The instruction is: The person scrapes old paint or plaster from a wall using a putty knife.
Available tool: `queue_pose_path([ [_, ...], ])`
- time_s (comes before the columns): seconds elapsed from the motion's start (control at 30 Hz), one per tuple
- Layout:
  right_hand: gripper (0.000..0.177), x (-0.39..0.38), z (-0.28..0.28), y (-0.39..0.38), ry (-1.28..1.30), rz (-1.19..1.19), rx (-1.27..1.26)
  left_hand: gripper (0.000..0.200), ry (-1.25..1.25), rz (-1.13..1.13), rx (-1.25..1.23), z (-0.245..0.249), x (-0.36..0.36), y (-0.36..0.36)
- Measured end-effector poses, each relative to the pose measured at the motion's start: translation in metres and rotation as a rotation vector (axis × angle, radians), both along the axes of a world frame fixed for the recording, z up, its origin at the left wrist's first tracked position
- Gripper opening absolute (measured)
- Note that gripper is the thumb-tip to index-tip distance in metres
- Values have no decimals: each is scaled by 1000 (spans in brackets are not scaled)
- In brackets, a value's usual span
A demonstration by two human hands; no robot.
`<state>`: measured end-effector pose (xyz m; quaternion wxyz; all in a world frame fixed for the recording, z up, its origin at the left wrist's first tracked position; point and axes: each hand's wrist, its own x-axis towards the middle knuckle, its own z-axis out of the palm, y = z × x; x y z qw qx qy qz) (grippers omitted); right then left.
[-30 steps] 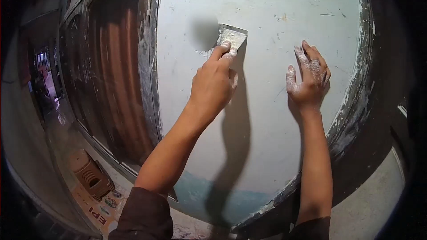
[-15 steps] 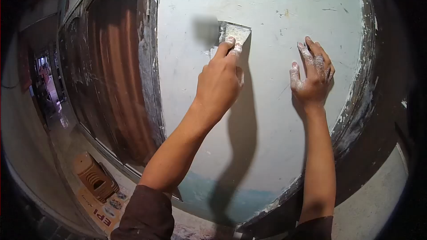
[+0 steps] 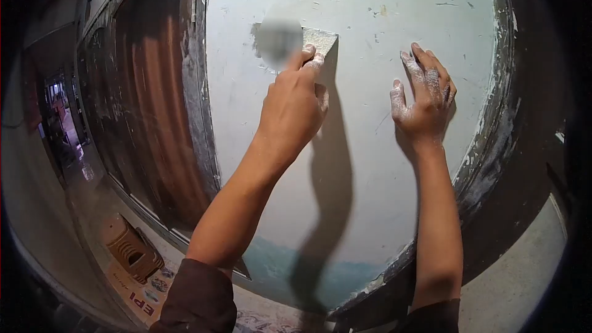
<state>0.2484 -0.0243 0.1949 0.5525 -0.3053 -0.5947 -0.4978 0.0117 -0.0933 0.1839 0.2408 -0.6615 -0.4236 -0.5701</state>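
Head view: left hand [image 3: 295, 102] grips scraper [image 3: 321, 39] pointing upward, long axis nearly vertical; right hand [image 3: 425, 102] spread.

On my feed, the pale panel [image 3: 382, 172] was brightest toward the top and dimmer near its lower end, with light seeming to come from above. A long, dark arm shadow [image 3: 333, 166] ran down its middle. I saw a round, blurred smudge [image 3: 279, 43] at upper centre-left, hiding detail. The lens bowed the door frame [image 3: 200, 86], the corners sank into black, and a purplish glow [image 3: 73, 126] showed far left.
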Motion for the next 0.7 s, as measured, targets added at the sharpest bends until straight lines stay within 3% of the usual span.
queue_pose_path([
  [0.3, 46, -1, -3, 0, 1, 18, -4, 44, -1, 1, -37, -4, 2, 1],
  [0.4, 47, 1, 0, -1, -11, 21, 5, 43, 42, 37, 67, -6, 7, 1],
  [0.47, 47, -1, 0, -2, 1, 12, -12, 42, -9, 28, -78, 3, 10, -9],
  [0.7, 46, 0, 0, 0, -12, 19, 6, 41, -24, 27, -81, -1, 13, -3],
])
